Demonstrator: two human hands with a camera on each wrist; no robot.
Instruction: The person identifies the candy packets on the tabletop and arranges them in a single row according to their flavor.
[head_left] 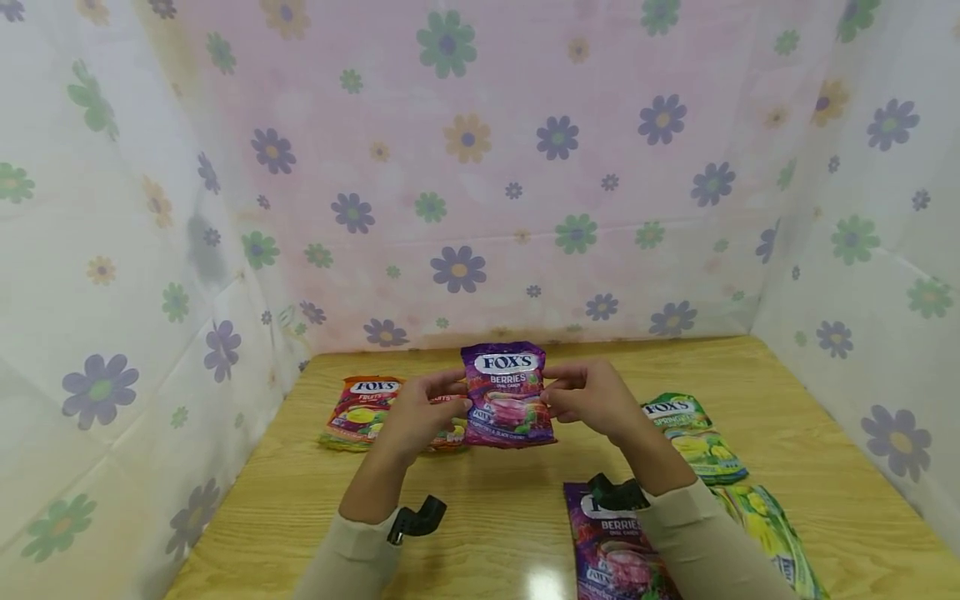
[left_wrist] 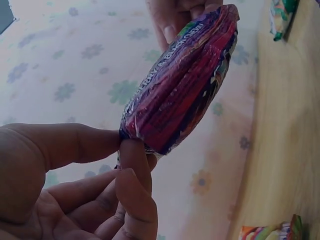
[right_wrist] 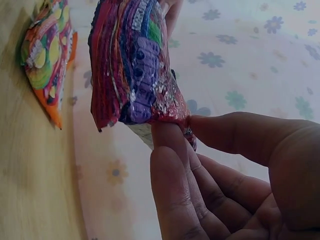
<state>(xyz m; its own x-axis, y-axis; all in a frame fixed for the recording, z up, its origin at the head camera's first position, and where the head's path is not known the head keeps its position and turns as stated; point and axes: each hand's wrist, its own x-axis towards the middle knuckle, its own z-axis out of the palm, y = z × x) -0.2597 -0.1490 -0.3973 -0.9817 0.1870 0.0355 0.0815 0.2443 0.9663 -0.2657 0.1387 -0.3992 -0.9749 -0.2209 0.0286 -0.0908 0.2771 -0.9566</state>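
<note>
A purple bag of Fox's Berries candy (head_left: 508, 400) is held upright above the table, its printed front toward the head camera. My left hand (head_left: 422, 412) pinches its left edge between thumb and fingers. On the opposite edge, my right hand (head_left: 597, 402) pinches it the same way. From below, the left wrist view shows the bag's bottom seam (left_wrist: 175, 90) and the left thumb and index finger gripping one side. In the right wrist view the wrinkled side of the bag (right_wrist: 135, 65) meets the right thumb and fingertips.
Orange Fox's Fruits bags (head_left: 360, 414) lie at the table's left, partly behind the left hand. A second Berries bag (head_left: 611, 546) lies near the front under the right forearm. Green-yellow Fox's bags (head_left: 701, 446) lie at the right. Flowered cloth (head_left: 510, 217) walls surround the wooden table (head_left: 480, 525).
</note>
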